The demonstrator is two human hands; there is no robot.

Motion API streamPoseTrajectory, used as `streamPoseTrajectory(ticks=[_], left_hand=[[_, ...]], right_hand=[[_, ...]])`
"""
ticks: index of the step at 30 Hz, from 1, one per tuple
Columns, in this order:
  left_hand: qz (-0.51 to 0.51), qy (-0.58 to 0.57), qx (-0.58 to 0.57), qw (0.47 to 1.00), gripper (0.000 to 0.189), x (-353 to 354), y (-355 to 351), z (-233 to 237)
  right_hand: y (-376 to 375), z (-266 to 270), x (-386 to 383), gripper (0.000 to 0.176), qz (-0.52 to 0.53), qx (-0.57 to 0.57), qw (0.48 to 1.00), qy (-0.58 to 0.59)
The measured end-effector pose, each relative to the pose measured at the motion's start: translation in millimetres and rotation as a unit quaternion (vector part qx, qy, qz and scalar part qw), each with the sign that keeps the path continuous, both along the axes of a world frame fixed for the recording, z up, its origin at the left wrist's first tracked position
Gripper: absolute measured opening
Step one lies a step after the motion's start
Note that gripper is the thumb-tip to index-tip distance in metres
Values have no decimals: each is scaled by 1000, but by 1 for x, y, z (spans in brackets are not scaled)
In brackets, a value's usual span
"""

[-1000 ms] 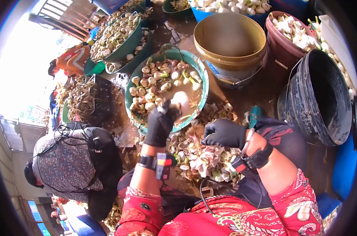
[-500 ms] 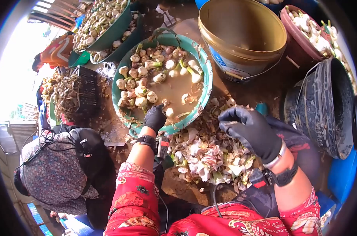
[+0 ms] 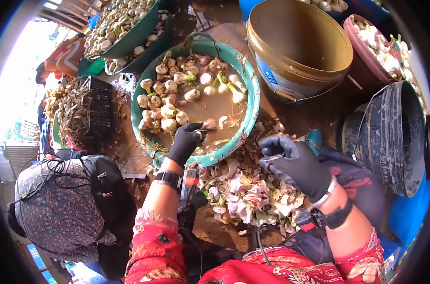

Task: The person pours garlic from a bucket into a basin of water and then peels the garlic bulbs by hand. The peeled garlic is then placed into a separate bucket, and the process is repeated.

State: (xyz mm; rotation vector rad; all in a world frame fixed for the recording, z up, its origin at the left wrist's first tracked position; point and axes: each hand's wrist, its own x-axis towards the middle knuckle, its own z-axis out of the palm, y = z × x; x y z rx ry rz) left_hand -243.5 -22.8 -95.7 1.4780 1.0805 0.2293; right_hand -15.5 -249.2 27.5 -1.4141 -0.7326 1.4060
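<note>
My left hand (image 3: 185, 140), in a black glove, reaches into the teal basin (image 3: 253, 97) of muddy water and floating bulbs (image 3: 170, 111). Its fingertips pinch a pinkish bulb (image 3: 210, 124) at the water's near edge. My right hand (image 3: 297, 163), also gloved in black, hovers over the pile of peels (image 3: 245, 196) just right of the basin. Its fingers curl around what looks like a small knife (image 3: 271, 159). Both wrists wear black bands.
A yellow bucket (image 3: 300, 45) stands behind the basin, with a maroon bucket of peeled bulbs (image 3: 376, 45) and a black bucket (image 3: 394, 132) to the right. More green basins of bulbs (image 3: 125, 26) and a black crate (image 3: 101, 109) are at upper left. A person in a patterned top (image 3: 58, 203) crouches at left.
My left hand has dipped back into the basin and closed on a bulb at the near edge. My right hand has lifted off the peel pile and shifted slightly right.
</note>
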Motion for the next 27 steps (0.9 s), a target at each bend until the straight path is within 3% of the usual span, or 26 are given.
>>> streamPoseTrajectory(ticks=[1,3,5,6,7,9,10,13,14,18,20,23,27], left_hand=[[5,-75,-73,995,34,8,-17,37],[-3,-132,-124,984,33,21,-56,90],[-8,-138,-154,978,34,30,-89,129],[7,-155,-162,974,31,35,-107,149],[-70,-160,12,985,26,33,-118,156],[-22,-195,28,980,22,27,-127,151],[19,-273,-13,962,20,28,-131,150],[68,-262,17,963,19,38,-156,166],[49,-236,107,965,21,41,-160,164],[113,-238,33,964,21,48,-167,169],[112,-238,26,964,21,50,-169,171],[98,-222,28,970,20,53,-172,178],[79,-203,-18,976,18,56,-177,189]], right_hand=[[0,0,-5,42,-2,6,1000,-2],[2,2,-19,63,-11,23,999,-47],[6,-23,-27,77,36,157,983,-92],[3,8,-29,71,36,47,994,91],[2,6,-32,71,38,54,994,90],[4,-6,-38,64,-44,166,976,132],[1,4,-38,56,-55,176,978,97],[-3,4,-43,55,-72,228,964,118],[-2,-3,-43,54,-77,244,963,91],[-7,7,-37,48,-75,251,964,56],[-8,14,-35,43,-80,210,962,157],[-14,20,-32,38,-79,196,956,206],[-16,10,-30,32,-91,222,962,130]])
